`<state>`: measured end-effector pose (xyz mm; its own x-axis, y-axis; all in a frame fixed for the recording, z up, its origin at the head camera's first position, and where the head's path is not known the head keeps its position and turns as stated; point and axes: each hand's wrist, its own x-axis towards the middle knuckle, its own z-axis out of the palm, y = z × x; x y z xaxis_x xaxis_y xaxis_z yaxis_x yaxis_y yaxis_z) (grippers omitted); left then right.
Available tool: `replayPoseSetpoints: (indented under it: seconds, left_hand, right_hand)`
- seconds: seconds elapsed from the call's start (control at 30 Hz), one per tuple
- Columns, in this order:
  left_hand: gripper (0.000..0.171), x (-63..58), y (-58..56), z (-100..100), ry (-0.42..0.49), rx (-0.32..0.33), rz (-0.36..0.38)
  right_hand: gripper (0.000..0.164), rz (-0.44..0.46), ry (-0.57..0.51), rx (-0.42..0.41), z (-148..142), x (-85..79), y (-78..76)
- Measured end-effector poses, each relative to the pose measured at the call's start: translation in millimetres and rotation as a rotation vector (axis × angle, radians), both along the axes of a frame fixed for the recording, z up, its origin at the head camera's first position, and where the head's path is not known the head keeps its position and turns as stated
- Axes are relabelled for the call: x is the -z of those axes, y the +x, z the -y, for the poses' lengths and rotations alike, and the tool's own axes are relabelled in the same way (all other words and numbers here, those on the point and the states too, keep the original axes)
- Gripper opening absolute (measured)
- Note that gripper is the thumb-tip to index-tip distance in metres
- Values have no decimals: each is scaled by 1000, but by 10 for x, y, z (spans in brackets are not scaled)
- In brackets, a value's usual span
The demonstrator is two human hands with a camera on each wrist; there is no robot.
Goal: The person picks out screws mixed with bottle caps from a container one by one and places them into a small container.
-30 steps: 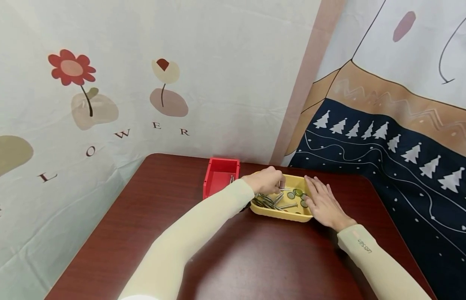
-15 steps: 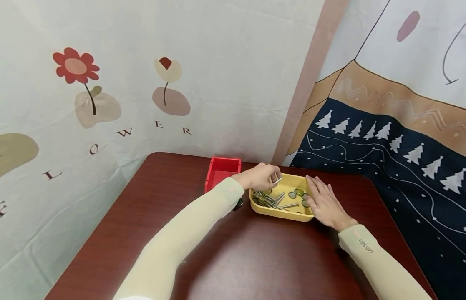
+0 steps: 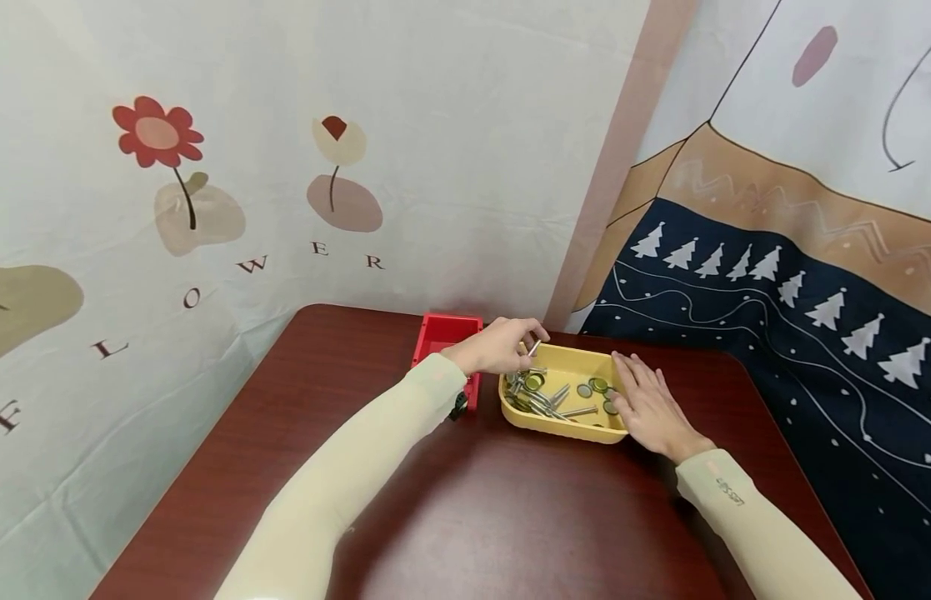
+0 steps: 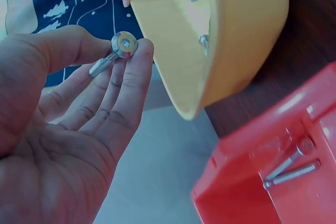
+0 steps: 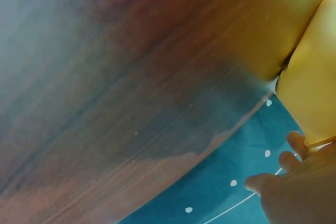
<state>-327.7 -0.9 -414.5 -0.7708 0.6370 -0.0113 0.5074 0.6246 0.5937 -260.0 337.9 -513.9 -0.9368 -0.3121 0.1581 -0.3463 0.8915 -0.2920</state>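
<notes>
My left hand [image 3: 498, 346] pinches a silver bolt [image 4: 105, 62] between thumb and fingertips, over the left rim of a yellow box [image 3: 578, 358]. In the left wrist view the bolt's round head [image 4: 125, 44] faces the camera. Inside the box, more bolts [image 3: 543, 402] lie heaped at the left and bottle caps [image 3: 584, 390] are scattered among and beside them. My right hand [image 3: 653, 408] rests its outstretched fingers on the box's right end. Left of the box stands a red bin [image 3: 473, 390], partly hidden behind my left hand and forearm; two bolts [image 4: 286, 163] lie in it.
Both containers stand near the back edge of a dark red-brown table [image 3: 503, 508]. A printed cloth with flowers [image 3: 450, 167] hangs behind, and a dark blue cloth with white trees [image 3: 705, 308] is at the right.
My left hand has come up out of the yellow box with the bolt and moved left toward the red bin. The right hand has stayed on the box.
</notes>
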Motion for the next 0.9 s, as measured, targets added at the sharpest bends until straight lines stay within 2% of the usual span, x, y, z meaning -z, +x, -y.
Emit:
replayPoseSetpoints:
  seconds: [0.17, 0.47, 0.67, 0.9]
  left_hand:
    - [47, -4, -12, 137, 28, -24, -18]
    - [49, -42, -25, 383, 60, -69, 4]
    - [50, -18, -34, 537, 75, -98, -2]
    - [50, 25, -56, 735, 70, -167, -22]
  right_hand:
    - [74, 8, -4, 2, -7, 3, 12]
    - [74, -11, 1, -5, -1, -12, 14]
    - [75, -3, -1, -4, -15, 3, 5]
    - [74, -4, 1, -4, -12, 2, -2]
